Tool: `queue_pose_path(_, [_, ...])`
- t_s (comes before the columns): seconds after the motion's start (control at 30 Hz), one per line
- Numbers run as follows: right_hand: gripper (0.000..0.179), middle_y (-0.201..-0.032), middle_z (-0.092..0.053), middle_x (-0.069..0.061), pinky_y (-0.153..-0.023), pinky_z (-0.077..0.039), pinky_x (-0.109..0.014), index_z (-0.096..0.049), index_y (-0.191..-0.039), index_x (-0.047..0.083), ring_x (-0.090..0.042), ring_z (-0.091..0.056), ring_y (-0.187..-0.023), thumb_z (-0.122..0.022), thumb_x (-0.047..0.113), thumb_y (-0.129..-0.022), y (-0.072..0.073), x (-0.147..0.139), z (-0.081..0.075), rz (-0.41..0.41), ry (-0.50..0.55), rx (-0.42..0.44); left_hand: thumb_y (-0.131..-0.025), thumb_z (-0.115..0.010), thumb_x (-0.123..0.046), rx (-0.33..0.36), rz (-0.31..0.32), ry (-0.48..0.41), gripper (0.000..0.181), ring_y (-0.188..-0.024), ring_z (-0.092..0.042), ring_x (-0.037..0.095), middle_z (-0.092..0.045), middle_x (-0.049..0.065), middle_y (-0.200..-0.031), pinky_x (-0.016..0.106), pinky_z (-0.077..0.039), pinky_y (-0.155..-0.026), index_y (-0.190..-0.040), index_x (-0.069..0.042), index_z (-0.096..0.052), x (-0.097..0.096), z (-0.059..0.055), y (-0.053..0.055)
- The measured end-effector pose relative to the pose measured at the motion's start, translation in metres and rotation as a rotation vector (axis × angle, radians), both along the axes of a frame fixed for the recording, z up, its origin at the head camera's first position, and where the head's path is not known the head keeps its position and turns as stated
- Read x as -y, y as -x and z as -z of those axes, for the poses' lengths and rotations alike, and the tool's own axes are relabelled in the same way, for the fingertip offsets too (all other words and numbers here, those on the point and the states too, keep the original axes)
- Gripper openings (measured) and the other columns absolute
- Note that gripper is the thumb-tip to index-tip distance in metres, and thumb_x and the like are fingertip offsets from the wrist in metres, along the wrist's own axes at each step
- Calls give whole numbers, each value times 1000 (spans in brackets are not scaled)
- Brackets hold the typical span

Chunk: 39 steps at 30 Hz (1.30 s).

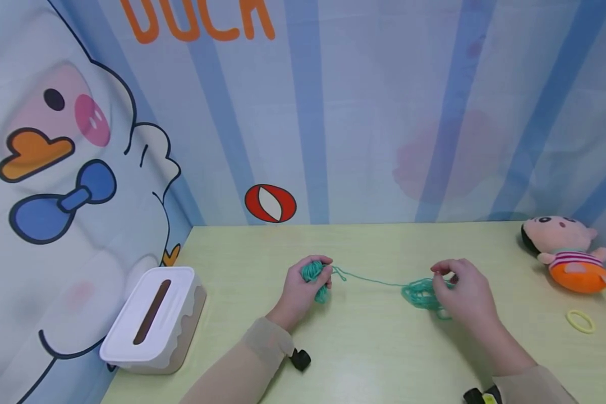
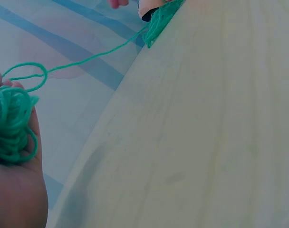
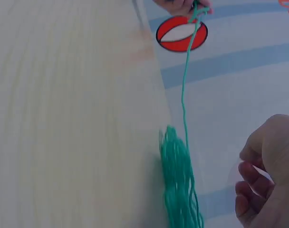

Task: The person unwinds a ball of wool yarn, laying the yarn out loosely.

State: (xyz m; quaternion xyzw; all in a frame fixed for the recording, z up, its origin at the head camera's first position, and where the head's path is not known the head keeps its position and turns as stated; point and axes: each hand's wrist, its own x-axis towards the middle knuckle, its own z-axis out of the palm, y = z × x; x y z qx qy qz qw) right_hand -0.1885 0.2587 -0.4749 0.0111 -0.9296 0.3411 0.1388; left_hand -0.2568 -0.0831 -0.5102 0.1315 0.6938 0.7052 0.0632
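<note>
My left hand [image 1: 294,296] grips a small wound ball of green yarn [image 1: 311,271], with the fingers curled round it. In the left wrist view the ball [image 2: 11,126] fills the palm, and a loose loop [image 2: 42,76] stands out beside the fingertips. From it a single strand [image 1: 371,279] runs across to a loose green skein [image 1: 418,295] on the table. Just over the skein's right end is my right hand [image 1: 468,294], its fingers loosely bent. The right wrist view shows that hand [image 3: 273,171] beside the skein [image 3: 177,175], with no yarn between its fingers.
A white-lidded box with a slot [image 1: 182,314] stands at the table's left edge. On the right lie a plush doll [image 1: 570,255] and a yellow ring [image 1: 581,322]. A printed cloth [image 1: 353,112] hangs behind the table [image 1: 363,348].
</note>
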Motion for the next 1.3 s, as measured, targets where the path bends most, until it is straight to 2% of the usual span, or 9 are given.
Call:
queue_pose_path(0.1, [27, -126, -75, -17, -90, -62, -53, -74, -130, 2, -37, -71, -110, -66, 13, -107, 5, 31, -4, -118, 33, -103, -106, -75, -29, 6, 6, 14, 43, -88, -69, 15, -66, 38, -118, 20, -62, -88, -138, 1, -68, 1, 0, 0])
queue_pose_path(0.17, [33, -136, -75, -16, -104, -60, -61, -70, -140, 3, -42, -71, -124, -65, 15, -109, 9, 52, -6, -222, 37, -113, -106, -76, -30, 6, 13, 12, 45, -88, -69, 16, -66, 38, -120, 20, -62, -88, -138, 1, -68, 1, 0, -1])
queue_pose_path(0.3, [47, -152, -69, -13, -117, -52, -63, -58, -157, 6, -43, -62, -144, -61, 24, -114, 19, 87, -8, -386, 22, -14, -106, -75, -30, -11, 29, 5, 47, -87, -70, 14, -66, 39, -119, 20, -62, -88, -138, 3, -67, 1, -1, -2])
queue_pose_path(0.43, [50, -141, -76, -9, -108, -60, -56, -55, -160, 7, -36, -71, -135, -61, 28, -115, 27, 111, -7, -446, 18, 90, -107, -74, -30, -28, 30, 9, 47, -86, -71, 12, -66, 42, -116, 20, -62, -88, -138, 4, -66, 1, -2, -3])
queue_pose_path(0.53, [34, -119, -82, -4, -89, -65, -41, -71, -143, 7, -24, -77, -108, -64, 22, -113, 30, 118, -6, -428, 32, 86, -107, -74, -30, -31, 35, 14, 47, -86, -71, 12, -66, 42, -116, 20, -62, -87, -138, 4, -66, 1, -2, -3])
queue_pose_path(0.63, [18, -103, -82, -1, -75, -58, -30, -80, -122, 8, -13, -72, -90, -68, 15, -110, 29, 117, -6, -370, 60, 21, -108, -72, -29, -28, 36, 14, 45, -86, -71, 13, -66, 42, -116, 21, -63, -87, -138, 4, -66, 0, -1, -2])
queue_pose_path(0.9, [10, -93, -80, -8, -63, -54, -24, -78, -111, 6, -11, -71, -82, -70, 10, -107, 22, 95, -7, -242, 174, -182, -108, -72, -37, 5, 24, 1, 49, -84, -70, 15, -67, 38, -114, 21, -63, -84, -137, 2, -68, 3, -1, -2])
queue_pose_path(1.07, [7, -89, -80, -9, -64, -57, -20, -77, -107, 4, -1, -68, -80, -69, 5, -106, 17, 75, -6, -183, 205, -280, -109, -71, -37, -9, -5, 3, 44, -82, -71, 15, -71, 28, -106, 23, -64, -83, -129, 2, -71, 3, -1, -2])
queue_pose_path(1.3, [9, -92, -80, -9, -78, -49, -3, -76, -106, 5, 7, -62, -82, -69, 10, -105, 5, 43, -3, -40, 217, -249, -113, -63, -41, -73, -64, 31, 46, -79, -67, 14, -71, 0, -90, 24, -60, -82, -121, 5, -65, 2, 1, 1])
